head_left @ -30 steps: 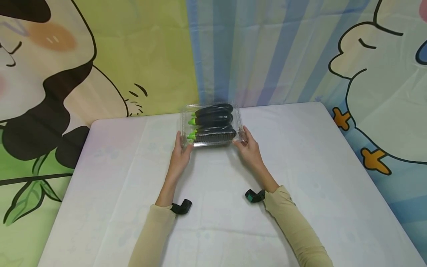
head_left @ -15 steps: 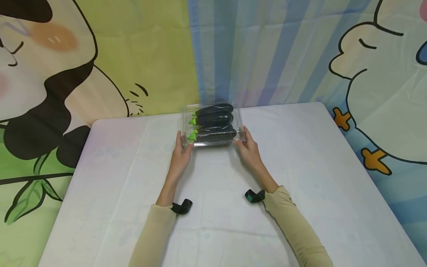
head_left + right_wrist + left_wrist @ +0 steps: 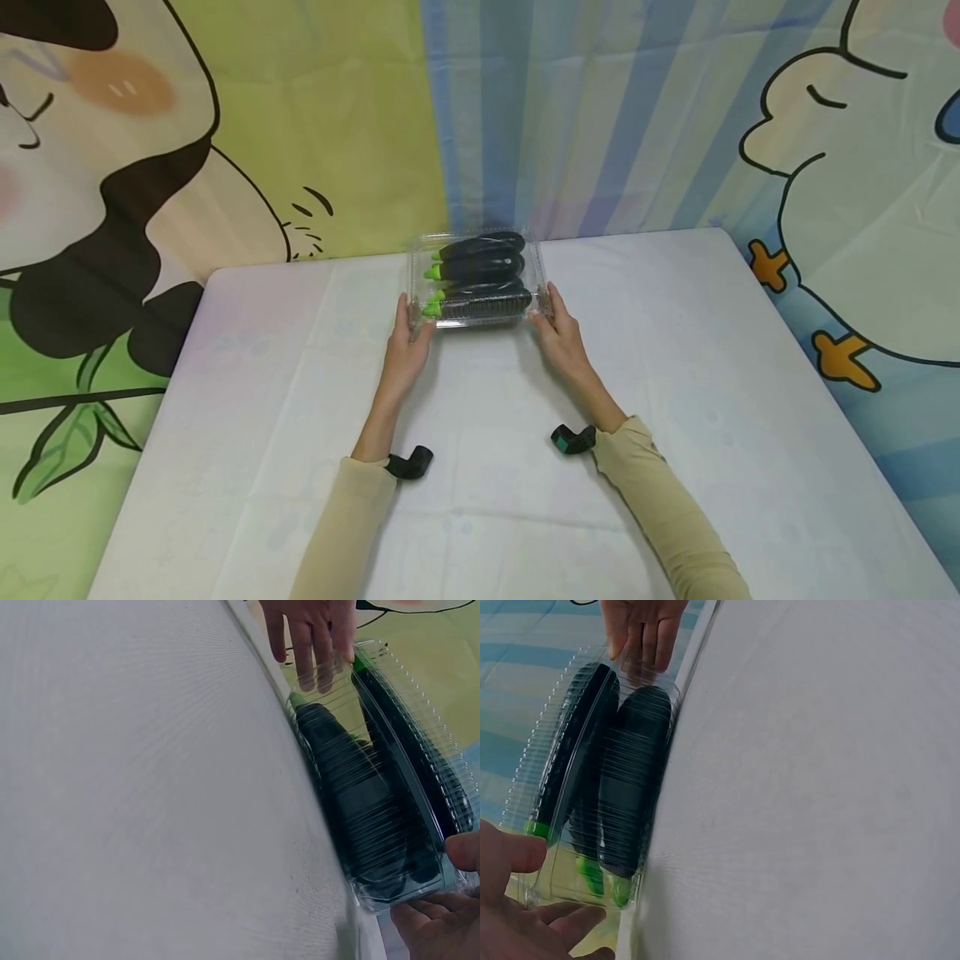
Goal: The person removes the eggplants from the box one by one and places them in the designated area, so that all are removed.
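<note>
A clear plastic clamshell box [image 3: 542,279] is at the far edge of the table, with several dark eggplants [image 3: 482,268] lying side by side inside, their green stem ends to the left. My left hand [image 3: 405,358] holds its near left corner, thumb on the upper edge and fingers underneath, as the left wrist view shows. At the opposite side my right hand [image 3: 564,342] grips the near right corner; in the right wrist view its thumb presses the side and its fingers [image 3: 431,911] go under. The lid looks closed. Whether the base touches the tabletop is hard to tell.
White cloth covers the table [image 3: 480,500]. Behind it hangs a printed curtain [image 3: 337,125] with cartoon animals and blue stripes, close to the box's far side. Small black camera mounts [image 3: 410,463] sit at both wrists.
</note>
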A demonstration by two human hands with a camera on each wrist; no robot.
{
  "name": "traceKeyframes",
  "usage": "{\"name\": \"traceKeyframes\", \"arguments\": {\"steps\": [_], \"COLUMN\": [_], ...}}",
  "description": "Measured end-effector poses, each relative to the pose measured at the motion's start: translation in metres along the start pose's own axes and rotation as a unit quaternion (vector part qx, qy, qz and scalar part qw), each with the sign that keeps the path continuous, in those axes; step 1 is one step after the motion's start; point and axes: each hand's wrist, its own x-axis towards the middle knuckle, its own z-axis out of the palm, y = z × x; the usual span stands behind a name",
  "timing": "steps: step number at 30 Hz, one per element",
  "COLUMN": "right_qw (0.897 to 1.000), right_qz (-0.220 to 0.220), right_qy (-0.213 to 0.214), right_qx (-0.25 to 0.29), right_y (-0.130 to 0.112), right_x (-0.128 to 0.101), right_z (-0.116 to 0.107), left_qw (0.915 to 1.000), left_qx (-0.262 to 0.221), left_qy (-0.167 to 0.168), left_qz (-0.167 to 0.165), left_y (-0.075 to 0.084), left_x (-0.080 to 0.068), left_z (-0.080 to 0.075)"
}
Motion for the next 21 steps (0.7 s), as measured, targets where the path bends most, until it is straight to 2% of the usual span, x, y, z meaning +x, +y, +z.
{"name": "traceKeyframes", "arguments": {"steps": [7, 11, 18, 21], "right_qw": [1.0, 1.0, 0.996, 0.996], "right_qz": [0.009, 0.001, -0.017, -0.017], "right_qy": [0.007, 0.016, 0.057, 0.053], "right_qx": [-0.017, -0.025, -0.06, -0.064], "right_y": [0.0004, -0.0004, -0.0008, 0.0009], "right_x": [-0.0006, -0.0004, -0.0004, 0.0002], "right_z": [0.0005, 0.001, 0.001, 0.0006], "left_qw": [0.9999, 0.9998, 0.9998, 0.9998], "left_qx": [-0.001, 0.001, 0.005, 0.007], "left_qy": [0.013, 0.018, 0.02, 0.018], "left_qz": [-0.002, 0.002, 0.005, 0.003], "left_y": [0.0005, 0.001, 0.0021, 0.0028], "left_x": [0.0001, 0.001, 0.0031, 0.0023], "left_z": [0.001, 0.0011, 0.0005, -0.0001]}}
